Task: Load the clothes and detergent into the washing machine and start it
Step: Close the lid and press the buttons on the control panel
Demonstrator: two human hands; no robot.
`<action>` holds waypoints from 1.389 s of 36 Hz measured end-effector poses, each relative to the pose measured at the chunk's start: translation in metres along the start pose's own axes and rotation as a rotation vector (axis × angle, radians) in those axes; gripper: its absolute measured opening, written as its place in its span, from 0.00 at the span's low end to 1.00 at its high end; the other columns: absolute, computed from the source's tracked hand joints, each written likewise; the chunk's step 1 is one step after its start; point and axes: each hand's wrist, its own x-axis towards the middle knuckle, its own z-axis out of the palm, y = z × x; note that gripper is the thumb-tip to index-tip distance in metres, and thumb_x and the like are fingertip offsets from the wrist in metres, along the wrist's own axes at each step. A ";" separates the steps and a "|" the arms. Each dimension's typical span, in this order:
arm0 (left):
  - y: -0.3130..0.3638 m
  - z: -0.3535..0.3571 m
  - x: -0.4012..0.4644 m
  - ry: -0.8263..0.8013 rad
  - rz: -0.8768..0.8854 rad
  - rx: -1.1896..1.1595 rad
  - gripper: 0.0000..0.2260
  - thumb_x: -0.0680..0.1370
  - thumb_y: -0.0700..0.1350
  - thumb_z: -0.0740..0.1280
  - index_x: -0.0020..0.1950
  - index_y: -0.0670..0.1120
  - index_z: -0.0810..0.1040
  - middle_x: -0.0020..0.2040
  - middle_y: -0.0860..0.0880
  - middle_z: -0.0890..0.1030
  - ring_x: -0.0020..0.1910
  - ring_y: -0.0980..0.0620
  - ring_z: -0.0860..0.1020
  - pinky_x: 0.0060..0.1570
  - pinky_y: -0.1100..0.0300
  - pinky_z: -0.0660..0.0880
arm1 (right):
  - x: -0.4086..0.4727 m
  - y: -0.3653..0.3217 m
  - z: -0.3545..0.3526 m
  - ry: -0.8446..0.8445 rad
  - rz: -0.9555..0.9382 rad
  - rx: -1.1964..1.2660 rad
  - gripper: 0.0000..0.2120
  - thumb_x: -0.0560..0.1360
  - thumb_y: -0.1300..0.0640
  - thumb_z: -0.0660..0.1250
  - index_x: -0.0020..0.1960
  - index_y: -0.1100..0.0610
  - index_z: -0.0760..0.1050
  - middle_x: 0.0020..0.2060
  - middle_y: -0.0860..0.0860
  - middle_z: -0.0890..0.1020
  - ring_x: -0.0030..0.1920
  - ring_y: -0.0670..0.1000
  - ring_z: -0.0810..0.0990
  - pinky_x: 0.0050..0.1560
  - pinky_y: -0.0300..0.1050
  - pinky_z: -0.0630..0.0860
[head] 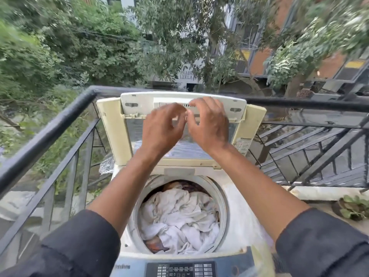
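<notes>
1. Overhead, from the head view, the washing machine (pixel 235 222) stood on a balcony with its lid (pixel 179 108) folded up at the far side and the drum open below.
2. Clothes (pixel 179 216) already lay in the drum: a pale, crumpled heap on top, darker pieces showing at the far and near edges. They looked soft, limp and light, so any stray piece could be gathered in a loose bunch and pushed down anywhere on the heap.
3. Both hands were raised in front of the upright lid. The left hand (pixel 161 130) had its fingers loosely curled with thumb and fingertips drawn close; the right hand (pixel 207 126) was curled the same way, the two nearly touching.
4. Whether they pinched anything small between them could not be told; motion blur hid it, and no detergent packet was plainly visible.
5. The lid looked like stiff, hinged plastic, fairly light, best taken at its top far edge and lowered gently, since the folding joint could pinch fingers.
6. The control panel (pixel 179 269) sat at the near edge, untouched; its buttons seemed to need only a light fingertip press.
7. A black railing (pixel 50 124) ran round the far and left sides.
</notes>
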 end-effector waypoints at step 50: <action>0.050 -0.037 -0.208 -0.219 -0.074 0.422 0.15 0.85 0.55 0.64 0.69 0.52 0.77 0.61 0.50 0.79 0.63 0.42 0.74 0.72 0.40 0.64 | -0.190 0.004 -0.072 -0.318 -0.255 -0.111 0.16 0.81 0.56 0.64 0.67 0.48 0.76 0.49 0.48 0.82 0.47 0.56 0.78 0.47 0.54 0.68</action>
